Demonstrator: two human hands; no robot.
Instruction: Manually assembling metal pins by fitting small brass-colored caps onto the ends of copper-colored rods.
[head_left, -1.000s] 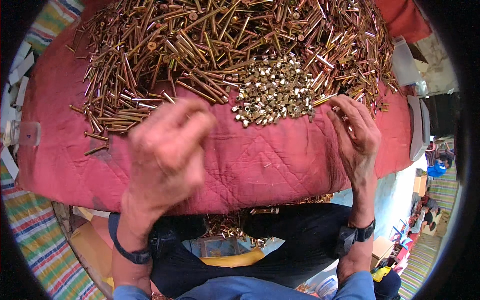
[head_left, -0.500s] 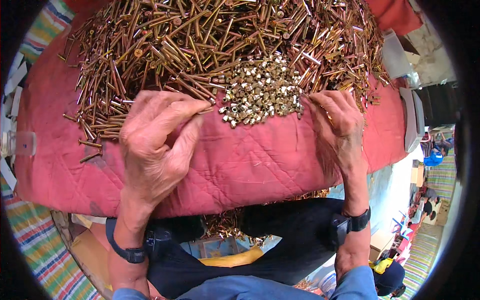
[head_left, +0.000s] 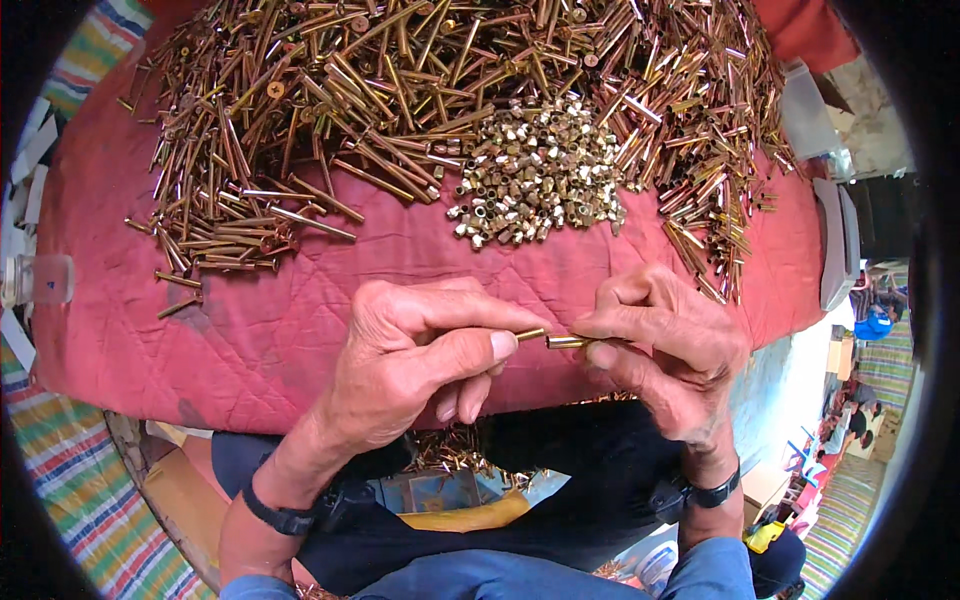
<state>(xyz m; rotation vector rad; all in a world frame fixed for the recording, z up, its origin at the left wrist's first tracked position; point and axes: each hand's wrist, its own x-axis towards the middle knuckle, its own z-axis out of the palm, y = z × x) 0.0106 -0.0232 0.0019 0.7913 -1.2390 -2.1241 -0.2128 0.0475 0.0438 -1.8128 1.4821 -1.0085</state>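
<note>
My left hand [head_left: 405, 345] pinches a long brass-coloured screw [head_left: 532, 334] between thumb and forefinger, its tip poking out toward the right. Facing it, my right hand [head_left: 675, 350] grips a hollow metal sleeve [head_left: 565, 342] in the same way, with the open end turned left. A small gap separates tip and sleeve. Most of each piece is covered by my fingers. Beyond my hands lies a heap of small silvery nuts [head_left: 535, 185]. Behind and left of it spreads a big pile of screws [head_left: 300, 90] with cross-slotted heads; slim metal sleeves [head_left: 690, 180] lie to the right.
Everything rests on a red quilted cloth [head_left: 300, 330]. A clear plastic jar [head_left: 45, 280] stands at the left edge, and a pale plastic container [head_left: 835, 245] at the right. More metal pieces [head_left: 450, 450] lie below between my knees. Several people are in the background at right.
Both hands have drawn back from the heaps toward me and come together in front of the nuts. The screw and sleeve now show between my fingers.
</note>
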